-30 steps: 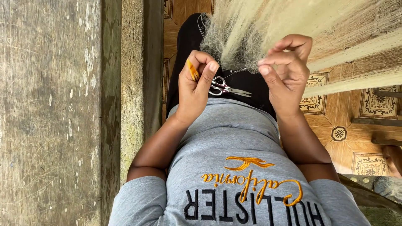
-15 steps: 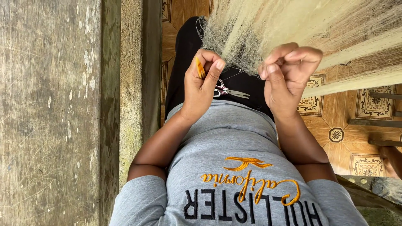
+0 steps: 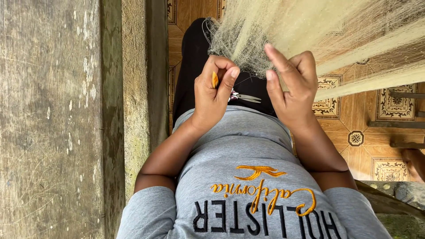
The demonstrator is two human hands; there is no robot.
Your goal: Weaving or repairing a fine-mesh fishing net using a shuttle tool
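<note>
Two hands: left hand (image 3: pixel 212 95) fingers clamp orange needle (image 3: pixel 215 79), right hand (image 3: pixel 290 93) fingers apart in net (image 3: pixel 283 26), tiled floor (image 3: pixel 354 119), concrete wall (image 3: pixel 48 119).

One view only, from a head-worn camera. It looks steeply down the wearer's own front, so the grey shirt (image 3: pixel 248 177) fills the bottom edge and the lap lies above it. The picture reads upside down against the body: chest nearest, knees toward the top. Close range; the left hand (image 3: pixel 212 90) and right hand (image 3: pixel 290 88) sit mid-frame, just below the net (image 3: pixel 283 31). A concrete wall (image 3: pixel 53 119) takes the left third. Tiled floor (image 3: pixel 354 132) shows at right, farther off. No second view shares the scene.
</note>
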